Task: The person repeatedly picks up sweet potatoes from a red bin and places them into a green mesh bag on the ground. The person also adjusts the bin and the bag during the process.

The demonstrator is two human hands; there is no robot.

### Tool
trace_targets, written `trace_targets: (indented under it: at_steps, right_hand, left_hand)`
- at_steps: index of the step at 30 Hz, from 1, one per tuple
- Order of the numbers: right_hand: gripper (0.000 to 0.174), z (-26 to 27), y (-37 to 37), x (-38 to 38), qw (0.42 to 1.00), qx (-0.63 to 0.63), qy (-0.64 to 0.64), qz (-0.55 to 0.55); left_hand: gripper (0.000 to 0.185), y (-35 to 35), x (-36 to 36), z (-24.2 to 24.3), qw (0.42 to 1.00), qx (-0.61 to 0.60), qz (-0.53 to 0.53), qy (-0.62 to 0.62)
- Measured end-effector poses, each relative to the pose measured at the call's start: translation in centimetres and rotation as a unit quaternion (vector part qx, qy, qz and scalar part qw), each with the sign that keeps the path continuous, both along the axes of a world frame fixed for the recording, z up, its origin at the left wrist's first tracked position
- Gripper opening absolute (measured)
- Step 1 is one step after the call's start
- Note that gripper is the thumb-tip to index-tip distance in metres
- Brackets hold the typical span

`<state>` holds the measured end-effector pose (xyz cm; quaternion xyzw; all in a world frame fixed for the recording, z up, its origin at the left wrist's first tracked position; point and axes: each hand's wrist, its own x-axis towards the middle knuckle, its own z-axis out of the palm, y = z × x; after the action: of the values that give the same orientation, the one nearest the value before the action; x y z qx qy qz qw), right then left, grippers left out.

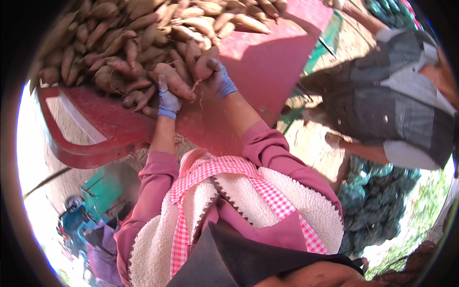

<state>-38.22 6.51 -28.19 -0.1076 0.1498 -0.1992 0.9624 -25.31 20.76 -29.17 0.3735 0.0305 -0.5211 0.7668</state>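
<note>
My left hand [169, 100], in a bluish thin glove, grips a large reddish sweet potato [174, 80] above the front of the red metal table [251, 75]. In the same kind of glove, my right hand [220, 79] is closed around another sweet potato [206, 64], beside the first one. A thin root dangles between the two. Just past my hands rises a big heap of sweet potatoes [143, 46], with bits of soil on their skins. My fingers partly hide both held roots.
Right of the table stands another person [380, 93] with one arm stretched toward its far edge. Several filled dark green mesh sacks [373, 201] lie on the ground behind that person. At the lower left are a green crate [102, 192] and a purple cloth [104, 249]. A red frame [82, 154] borders the left side.
</note>
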Motion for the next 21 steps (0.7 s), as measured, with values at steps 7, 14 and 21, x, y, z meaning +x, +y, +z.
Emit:
trace_targets:
  at_steps: [7, 14, 21]
  right_hand:
    - [0.063, 0.0, 8.0, -14.9, 0.991, -0.071, -0.015, -0.115]
    - [0.069, 0.4, 11.7, -32.0, 0.949, -0.061, 0.075, -0.299]
    - [0.078, -9.4, 9.9, -38.6, 0.874, -0.114, 0.359, -0.306]
  left_hand:
    - [0.060, 4.8, -10.9, 2.2, 0.972, 0.030, -0.213, -0.096]
    - [0.080, 2.3, -27.5, 6.5, 0.881, 0.027, -0.393, -0.262]
    - [0.091, 3.4, -29.6, 2.2, 0.754, 0.023, -0.498, -0.427]
